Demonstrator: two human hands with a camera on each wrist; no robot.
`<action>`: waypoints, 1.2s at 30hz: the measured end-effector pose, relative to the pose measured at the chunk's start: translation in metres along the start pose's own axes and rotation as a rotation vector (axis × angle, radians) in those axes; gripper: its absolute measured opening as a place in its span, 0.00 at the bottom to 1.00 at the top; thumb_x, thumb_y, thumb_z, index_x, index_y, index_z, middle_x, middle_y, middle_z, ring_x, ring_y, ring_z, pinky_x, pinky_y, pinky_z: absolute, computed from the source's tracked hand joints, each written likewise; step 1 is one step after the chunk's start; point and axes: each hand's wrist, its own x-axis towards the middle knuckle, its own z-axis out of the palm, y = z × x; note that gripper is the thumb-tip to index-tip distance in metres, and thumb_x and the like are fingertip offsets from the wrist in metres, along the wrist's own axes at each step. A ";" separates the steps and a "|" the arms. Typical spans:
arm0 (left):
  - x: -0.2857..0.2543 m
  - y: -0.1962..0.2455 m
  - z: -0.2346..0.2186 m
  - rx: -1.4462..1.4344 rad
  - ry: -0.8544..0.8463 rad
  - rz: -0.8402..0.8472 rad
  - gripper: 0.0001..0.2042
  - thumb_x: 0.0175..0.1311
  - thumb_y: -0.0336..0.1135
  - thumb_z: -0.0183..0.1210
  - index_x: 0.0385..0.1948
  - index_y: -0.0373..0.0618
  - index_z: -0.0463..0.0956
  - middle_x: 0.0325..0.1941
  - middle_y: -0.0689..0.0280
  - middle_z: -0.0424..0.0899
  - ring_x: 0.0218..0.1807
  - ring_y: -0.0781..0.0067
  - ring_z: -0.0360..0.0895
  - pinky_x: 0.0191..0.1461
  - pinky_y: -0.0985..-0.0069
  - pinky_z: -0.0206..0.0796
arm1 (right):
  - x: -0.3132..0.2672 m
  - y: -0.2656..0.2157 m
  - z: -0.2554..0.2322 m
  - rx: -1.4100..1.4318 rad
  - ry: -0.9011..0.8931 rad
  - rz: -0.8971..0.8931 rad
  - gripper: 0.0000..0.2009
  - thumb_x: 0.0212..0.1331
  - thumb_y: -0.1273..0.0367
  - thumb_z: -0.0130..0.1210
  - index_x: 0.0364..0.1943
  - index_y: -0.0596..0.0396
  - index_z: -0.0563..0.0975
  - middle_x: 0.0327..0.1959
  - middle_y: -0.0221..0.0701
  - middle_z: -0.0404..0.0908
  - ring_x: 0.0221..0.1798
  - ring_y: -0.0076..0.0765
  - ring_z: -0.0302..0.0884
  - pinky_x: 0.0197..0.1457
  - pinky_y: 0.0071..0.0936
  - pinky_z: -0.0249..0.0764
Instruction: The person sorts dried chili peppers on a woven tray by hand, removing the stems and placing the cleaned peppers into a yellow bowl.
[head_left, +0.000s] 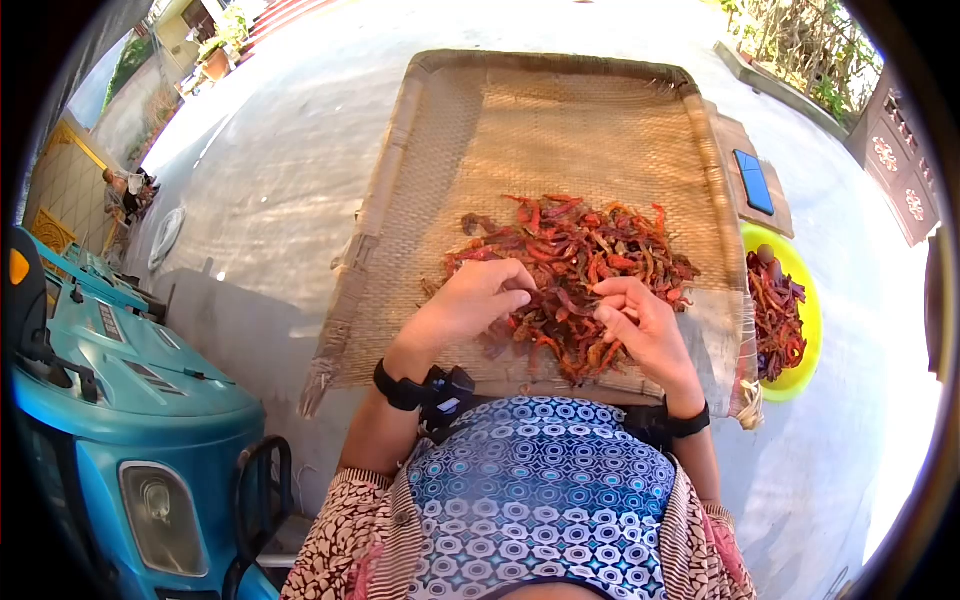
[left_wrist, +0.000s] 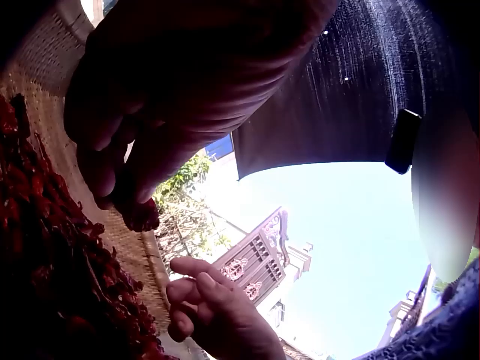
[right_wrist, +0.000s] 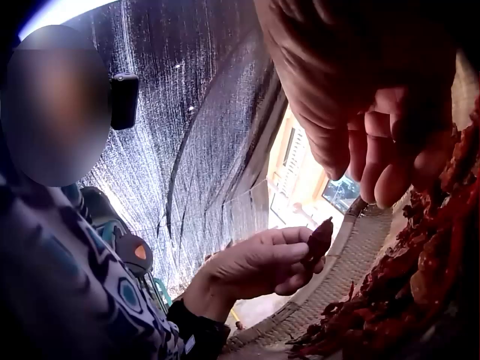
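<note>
My left hand [head_left: 468, 306] pinches a dark red dried chili pepper [right_wrist: 320, 240] between thumb and fingertips, above the near part of a pile of dried chili peppers [head_left: 585, 245]. The pepper's end also shows below the fingers in the left wrist view. Across from it, my right hand [head_left: 648, 328] hovers at the right side of the pile, fingers loosely bent, with nothing visible between thumb and forefinger. Under both hands, the wrinkled red and brown peppers lie heaped on a woven bamboo tray [head_left: 540, 120], toward its near right part.
Right of the tray stands a yellow-green basin [head_left: 812, 335] with darker peppers in it. A blue phone [head_left: 753, 182] lies on a board [head_left: 778, 210] beside the tray's edge. A teal vehicle [head_left: 150, 400] stands close on the left, on the concrete ground [head_left: 270, 230].
</note>
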 end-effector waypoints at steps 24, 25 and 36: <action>0.039 -0.020 0.028 0.224 0.121 0.167 0.10 0.61 0.30 0.58 0.43 0.40 0.75 0.42 0.61 0.75 0.43 0.66 0.75 0.48 0.70 0.69 | -0.031 0.063 -0.137 0.954 0.690 -0.114 0.10 0.69 0.62 0.50 0.44 0.52 0.75 0.29 0.22 0.75 0.27 0.18 0.68 0.32 0.19 0.68; 0.046 -0.028 0.029 0.274 0.144 0.213 0.10 0.61 0.30 0.57 0.44 0.40 0.75 0.43 0.60 0.75 0.44 0.64 0.75 0.48 0.69 0.69 | -0.035 0.081 -0.153 1.127 0.633 -0.179 0.10 0.69 0.61 0.49 0.45 0.52 0.75 0.29 0.22 0.75 0.28 0.18 0.68 0.33 0.19 0.68; 0.087 -0.020 0.043 0.724 0.171 0.050 0.14 0.60 0.35 0.59 0.46 0.45 0.71 0.43 0.57 0.73 0.44 0.51 0.75 0.48 0.59 0.68 | -0.018 0.046 -0.086 0.894 0.519 -0.017 0.12 0.70 0.62 0.47 0.47 0.53 0.75 0.30 0.21 0.75 0.28 0.20 0.67 0.32 0.17 0.65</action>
